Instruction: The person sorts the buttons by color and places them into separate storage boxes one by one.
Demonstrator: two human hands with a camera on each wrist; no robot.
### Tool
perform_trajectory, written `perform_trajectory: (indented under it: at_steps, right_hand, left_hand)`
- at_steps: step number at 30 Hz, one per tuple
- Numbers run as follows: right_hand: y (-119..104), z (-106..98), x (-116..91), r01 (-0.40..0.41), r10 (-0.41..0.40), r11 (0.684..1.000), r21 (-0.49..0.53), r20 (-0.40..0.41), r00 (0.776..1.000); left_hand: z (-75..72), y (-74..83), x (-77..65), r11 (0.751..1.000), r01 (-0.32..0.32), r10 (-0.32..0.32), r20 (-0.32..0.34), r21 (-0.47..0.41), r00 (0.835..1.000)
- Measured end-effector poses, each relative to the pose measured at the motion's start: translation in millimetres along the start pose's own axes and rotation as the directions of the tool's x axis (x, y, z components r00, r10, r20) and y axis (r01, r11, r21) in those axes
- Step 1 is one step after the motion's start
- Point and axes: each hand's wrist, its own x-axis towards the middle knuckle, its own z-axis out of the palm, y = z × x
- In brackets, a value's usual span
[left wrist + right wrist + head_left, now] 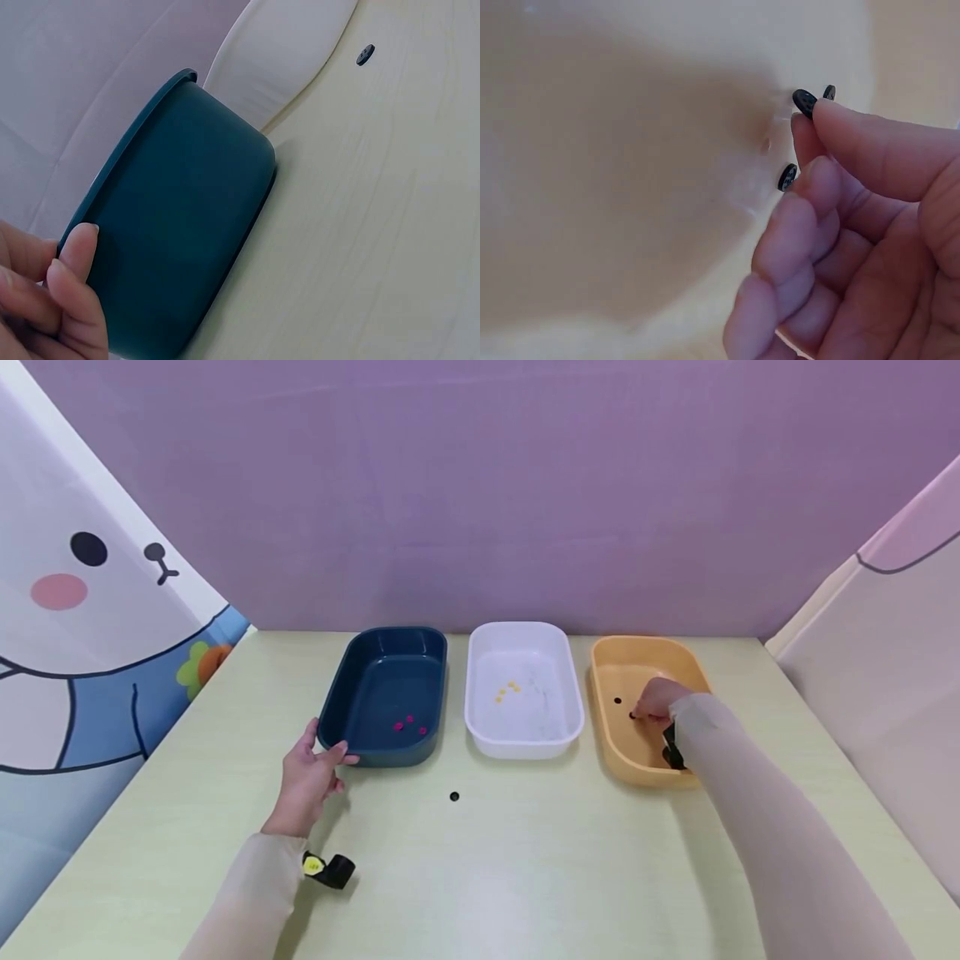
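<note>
In the orange tray [611, 752], my right hand [657, 700] reaches low over the floor. Thumb and index finger pinch a black button [805, 103] by its edge in the right wrist view. Two more black buttons lie close by, one [787, 177] below the pinched one and one [829, 92] just behind the thumb tip. At the near left corner of the dark blue tray [386, 758], my left hand [309, 777] grips the rim, fingertips against the wall. Several magenta buttons [399, 727] sit inside that tray. Another black button [454, 796] lies on the table.
Between the two other trays stands a white tray [523, 748] with several small yellow buttons [513, 686]. The pale wooden table [517, 860] ends at a purple cloth backdrop [510, 510]. Printed cloth hangs on the left [97, 635] side.
</note>
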Motion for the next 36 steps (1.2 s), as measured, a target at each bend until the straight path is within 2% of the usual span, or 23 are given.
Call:
perform_trajectory:
  at_steps: [6,9,13,18,20,26,31,34,36]
  right_hand:
    - [0.8,-3.4,-0.4,-0.035,0.035,0.999,0.004,-0.051,0.998]
    - [-3.0,-8.0,-6.8,-0.030,0.031,0.999,0.018,-0.088,0.996]
    - [-10.0,-14.2,-20.9,0.006,-0.006,1.000,0.003,-0.111,0.994]
    - [-24.2,-18.5,-37.8,0.081,-0.071,0.995,0.053,-0.159,0.985]
    - [-31.9,-18.0,-42.8,0.113,-0.099,0.992,0.060,-0.193,0.976]
    - [-59.7,-5.9,-53.9,0.206,-0.209,0.978,-0.041,-0.256,0.944]
    - [-77.7,19.0,-67.1,0.334,-0.340,0.940,-0.074,-0.308,0.889]
    - [-84.3,35.1,-74.7,0.386,-0.383,0.921,-0.053,-0.302,0.873]
    - [-88.5,43.1,-78.5,0.399,-0.391,0.916,-0.035,-0.296,0.871]
  left_hand:
    - [0.4,0.9,-0.2,1.000,-0.006,0.006,0.004,-0.001,1.000]
    - [0.1,1.0,-1.2,1.000,-0.011,0.011,0.005,-0.014,1.000]
    - [0.6,-0.1,-1.5,0.999,-0.006,0.006,0.014,-0.039,1.000]
    - [1.4,-0.7,-0.6,0.998,-0.007,0.008,0.017,-0.056,1.000]
    - [1.1,-0.7,-0.5,0.998,-0.009,0.010,0.016,-0.058,1.000]
    - [-1.2,0.3,-0.1,0.998,-0.007,0.008,0.012,-0.055,1.000]
    - [0.0,-0.4,-0.2,0.998,-0.007,0.008,0.016,-0.069,1.000]
    - [0.7,-1.4,-0.4,0.997,-0.008,0.010,0.018,-0.081,1.000]
    - [0.5,-1.4,-0.4,0.996,-0.014,0.016,0.017,-0.088,1.000]
